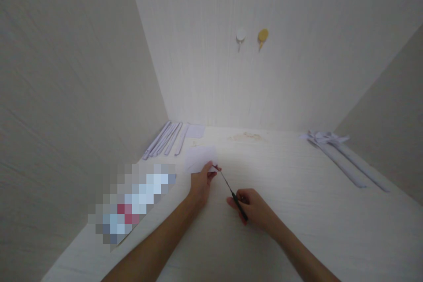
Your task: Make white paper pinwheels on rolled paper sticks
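Pinches smooth, flat white paper [200,158] by its near right corner in left grip [201,183], over pale, streaked table [205,246]; holds black-handled scissors [239,207] in curled right grip [255,209], slender blades [225,179] beside the paper.

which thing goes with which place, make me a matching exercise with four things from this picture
Things:
1. black-handled scissors
2. nearer paper sheet
3. yellow hook
4. two long paper strips

Places:
A. on the back wall, beside the white hook
B. on the right side of the table
C. in the right hand
D. at the left hand

Pairs: 1-C, 2-D, 3-A, 4-B
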